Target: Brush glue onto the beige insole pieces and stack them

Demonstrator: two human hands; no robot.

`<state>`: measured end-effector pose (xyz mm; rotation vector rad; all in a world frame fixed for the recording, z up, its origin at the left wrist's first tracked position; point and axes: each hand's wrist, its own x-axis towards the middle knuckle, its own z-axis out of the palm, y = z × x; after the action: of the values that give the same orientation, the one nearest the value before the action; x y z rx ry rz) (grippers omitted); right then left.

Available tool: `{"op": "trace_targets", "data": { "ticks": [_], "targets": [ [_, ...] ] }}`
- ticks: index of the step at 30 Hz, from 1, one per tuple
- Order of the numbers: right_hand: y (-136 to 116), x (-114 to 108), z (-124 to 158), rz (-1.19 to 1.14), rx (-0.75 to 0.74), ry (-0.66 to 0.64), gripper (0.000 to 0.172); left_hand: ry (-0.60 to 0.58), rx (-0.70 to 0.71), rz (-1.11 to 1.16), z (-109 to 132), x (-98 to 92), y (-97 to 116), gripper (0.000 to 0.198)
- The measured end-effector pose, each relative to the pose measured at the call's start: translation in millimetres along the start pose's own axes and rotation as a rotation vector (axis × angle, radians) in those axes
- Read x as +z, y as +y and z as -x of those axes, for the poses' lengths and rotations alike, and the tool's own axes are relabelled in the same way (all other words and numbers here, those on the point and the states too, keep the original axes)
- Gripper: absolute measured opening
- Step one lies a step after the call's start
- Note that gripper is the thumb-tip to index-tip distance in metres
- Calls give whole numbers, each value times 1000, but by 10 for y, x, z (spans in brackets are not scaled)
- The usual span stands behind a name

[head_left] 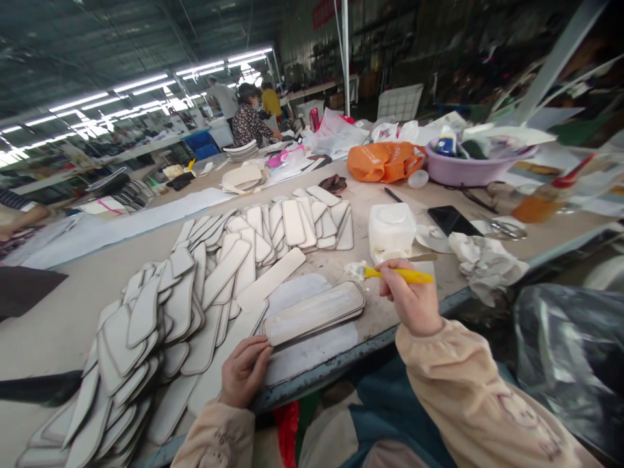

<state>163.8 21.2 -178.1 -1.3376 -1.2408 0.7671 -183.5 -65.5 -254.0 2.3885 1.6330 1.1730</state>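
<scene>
My right hand is closed round a brush with a yellow handle. Its bristles, coated in white paste, rest on a smeared patch of the table. Just behind stands a white plastic tub. At the table's near edge, my left hand pinches the left end of a long cream panel with rounded corners and a dark edge. Streaks of white show on its upper face, and at least one similar panel lies underneath. A large spread of overlapping cream panels covers the table to the left.
Behind the tub are an orange bag and a purple basin holding items. To the right lie a black phone, crumpled paper, scissors and a bottle of amber liquid. Another person sits farther back.
</scene>
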Motion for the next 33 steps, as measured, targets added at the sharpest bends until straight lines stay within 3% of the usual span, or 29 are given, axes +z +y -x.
{"op": "trace_targets", "data": {
  "ticks": [5,11,15,18,21,26,30,33],
  "targets": [
    [-25,-41,-14,-218,-73,101,23,154,-182,-191,-316,-229,-195,22],
    [27,-83,-26,-242,-98,117,25,-231,-320,-579,-901,-137,-564,46],
    [57,-145,-44,-213,-111,125,26,-395,-478,-658,-1068,21,-655,46],
    [65,-183,-44,-168,-114,109,26,-368,-585,-617,-1104,46,-686,42],
    [88,-178,-33,-166,-112,134,24,-213,-565,-481,-1113,-21,-685,26],
    [152,-109,-19,-195,-265,86,22,-94,-508,-271,-1098,-290,-416,30],
    [150,-55,28,-24,-484,-107,18,-88,-362,-17,-968,-512,70,28],
    [139,4,90,56,-575,-225,30,-153,-314,91,-791,-583,417,20]
  ]
}}
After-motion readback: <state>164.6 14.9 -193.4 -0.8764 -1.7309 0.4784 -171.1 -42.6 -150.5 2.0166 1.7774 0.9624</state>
